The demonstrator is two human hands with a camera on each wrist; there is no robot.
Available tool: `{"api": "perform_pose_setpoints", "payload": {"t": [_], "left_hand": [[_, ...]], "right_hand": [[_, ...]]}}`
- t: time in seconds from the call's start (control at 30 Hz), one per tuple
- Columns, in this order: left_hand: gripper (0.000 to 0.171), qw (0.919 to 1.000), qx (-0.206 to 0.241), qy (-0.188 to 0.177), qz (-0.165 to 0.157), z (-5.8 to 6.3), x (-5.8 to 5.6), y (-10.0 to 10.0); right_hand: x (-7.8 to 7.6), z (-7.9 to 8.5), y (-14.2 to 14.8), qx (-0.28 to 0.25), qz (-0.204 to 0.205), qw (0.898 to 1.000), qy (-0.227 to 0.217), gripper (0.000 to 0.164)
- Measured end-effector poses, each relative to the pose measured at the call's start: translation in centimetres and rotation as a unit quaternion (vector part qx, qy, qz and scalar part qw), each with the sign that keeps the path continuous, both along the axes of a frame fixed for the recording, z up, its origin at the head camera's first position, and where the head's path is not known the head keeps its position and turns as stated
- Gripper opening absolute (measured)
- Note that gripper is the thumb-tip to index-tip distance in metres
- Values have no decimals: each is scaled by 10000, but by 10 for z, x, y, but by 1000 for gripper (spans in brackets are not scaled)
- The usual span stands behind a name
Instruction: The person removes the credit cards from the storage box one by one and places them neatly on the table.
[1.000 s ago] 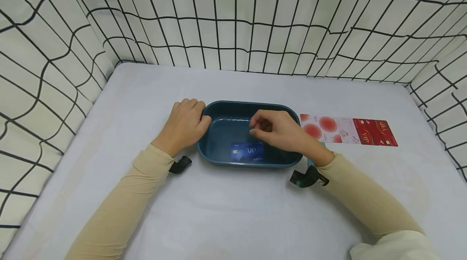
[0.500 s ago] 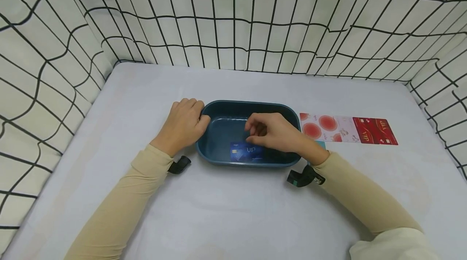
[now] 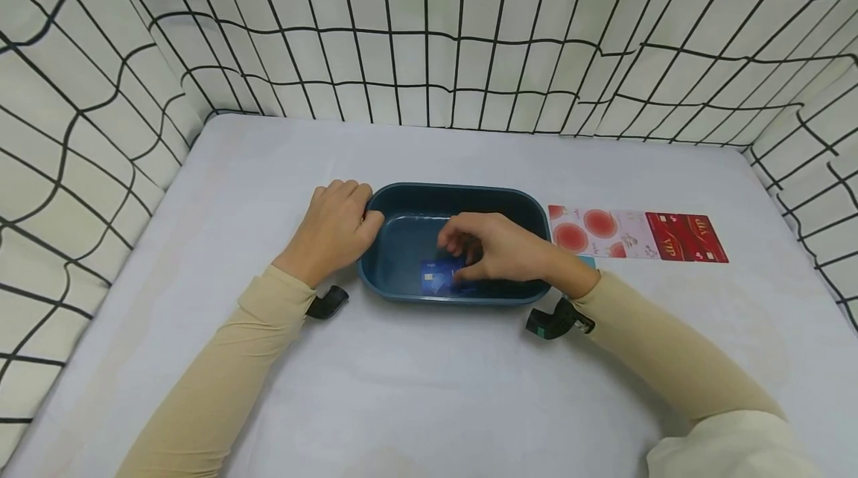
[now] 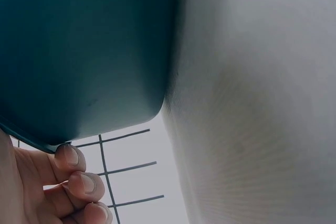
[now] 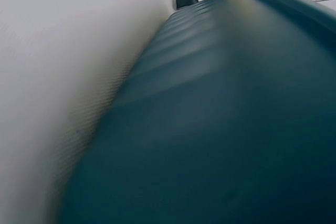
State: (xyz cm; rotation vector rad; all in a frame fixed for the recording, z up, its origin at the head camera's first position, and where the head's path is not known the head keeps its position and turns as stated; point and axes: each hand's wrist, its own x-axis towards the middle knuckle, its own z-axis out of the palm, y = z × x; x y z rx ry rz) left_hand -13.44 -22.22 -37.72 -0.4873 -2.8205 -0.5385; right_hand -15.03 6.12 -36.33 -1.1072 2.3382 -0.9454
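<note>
A dark teal plastic tray point(image 3: 395, 240) with rounded corners stands on the table. My left hand point(image 3: 338, 228) grips its left end, and in the left wrist view the curled fingers point(image 4: 86, 184) sit at the tray's rim. Inside, near the front wall, lies a blue card point(image 3: 437, 278) with its right part covered by my right hand point(image 3: 496, 243). That hand reaches in over the right side, fingers bent and thumb spread apart from them, the thumb tip overlapping the card. The right wrist view shows only the tray's outer wall point(image 5: 173, 108), not the hand.
Right of the tray, a pink card with red circles point(image 3: 599, 225) and a red VIP card point(image 3: 687, 237) lie in a row on the white tablecloth point(image 3: 429, 381). A light blue card point(image 3: 587, 260) shows partly behind the right wrist. Black netting point(image 3: 429, 35) surrounds the table.
My right hand has moved left and toward the front of the tray, its thumb coming over the blue card. The left hand has kept its grip on the tray.
</note>
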Motion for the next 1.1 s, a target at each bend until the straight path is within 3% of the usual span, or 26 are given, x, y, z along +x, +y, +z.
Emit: {"api": "perform_pose_setpoints", "payload": {"t": [0.57,1.1], "left_hand": [[23,10000,29,-50,15,1,-1,0],[22,10000,21,-32,30,1,0,0]], "right_hand": [[-7,-7,-7,335,390,9987,-74,53],[-6,-10,-10,769,633,9947,256,61]]}}
